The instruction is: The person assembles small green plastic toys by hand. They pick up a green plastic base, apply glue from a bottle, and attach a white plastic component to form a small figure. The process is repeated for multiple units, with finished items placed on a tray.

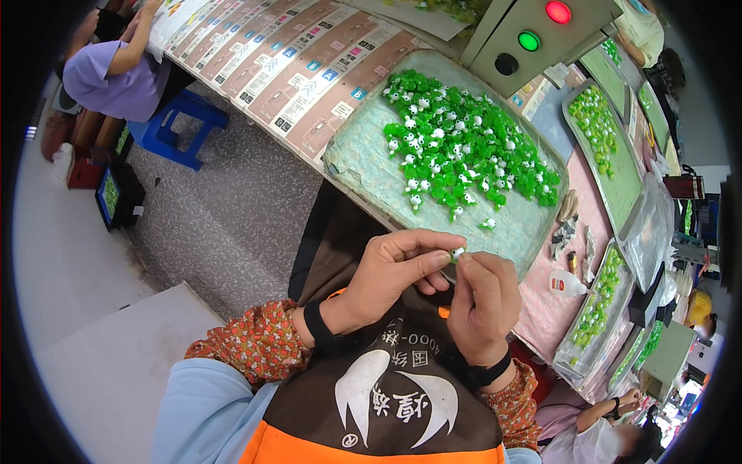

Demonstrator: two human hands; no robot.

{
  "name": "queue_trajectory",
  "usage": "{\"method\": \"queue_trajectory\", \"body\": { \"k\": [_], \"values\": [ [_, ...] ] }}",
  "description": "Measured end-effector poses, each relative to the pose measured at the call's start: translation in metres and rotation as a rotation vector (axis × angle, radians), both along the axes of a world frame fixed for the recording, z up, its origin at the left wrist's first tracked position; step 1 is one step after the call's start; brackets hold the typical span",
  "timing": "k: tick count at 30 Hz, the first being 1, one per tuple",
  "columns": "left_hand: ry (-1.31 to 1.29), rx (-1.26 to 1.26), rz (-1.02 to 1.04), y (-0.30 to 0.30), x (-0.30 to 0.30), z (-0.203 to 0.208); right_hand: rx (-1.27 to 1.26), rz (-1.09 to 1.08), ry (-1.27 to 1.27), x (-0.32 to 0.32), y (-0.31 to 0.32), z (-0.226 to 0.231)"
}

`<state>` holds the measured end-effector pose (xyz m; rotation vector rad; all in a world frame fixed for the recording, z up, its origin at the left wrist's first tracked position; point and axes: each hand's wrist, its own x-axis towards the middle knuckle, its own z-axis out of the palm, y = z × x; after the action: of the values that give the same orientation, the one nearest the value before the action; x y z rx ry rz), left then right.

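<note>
Between the fingertips of both hands is a small green-and-white plastic figure (pixel 457 253), its white part showing on top. My left hand (pixel 402 267) pinches it from the left, thumb and forefinger pressed together. From the other side my right hand (pixel 487 298) grips it with thumb and forefinger, the other fingers curled in. Just beyond my hands lies a shallow tray (pixel 359 151) lined with pale blue-green. A heap of similar green-and-white figures (pixel 464 143) fills its middle, and one loose figure (pixel 488 223) lies near its front.
A grey control box (pixel 533 39) with red and green lamps stands behind the tray. On the right are a white bottle (pixel 566 283), a tray of green pieces (pixel 595 309) and another tray (pixel 626 185). Co-workers sit at far left and lower right. A blue stool (pixel 174 127) stands left.
</note>
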<state>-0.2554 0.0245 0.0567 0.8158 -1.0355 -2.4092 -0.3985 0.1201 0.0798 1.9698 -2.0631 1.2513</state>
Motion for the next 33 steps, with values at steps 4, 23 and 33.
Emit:
{"method": "queue_trajectory", "body": {
  "k": [4, 23, 33],
  "values": [
    [0.021, 0.049, -0.027, -0.004, -0.001, 0.013, -0.005, 0.059, 0.062, -0.007, 0.002, 0.003],
    [0.084, -0.051, -0.070, -0.002, 0.001, 0.008, 0.212, -0.027, -0.641, -0.002, 0.013, 0.013],
    [0.134, -0.236, -0.067, 0.004, 0.002, 0.003, 0.096, -0.030, -0.463, 0.002, 0.015, 0.017]
  ]
}}
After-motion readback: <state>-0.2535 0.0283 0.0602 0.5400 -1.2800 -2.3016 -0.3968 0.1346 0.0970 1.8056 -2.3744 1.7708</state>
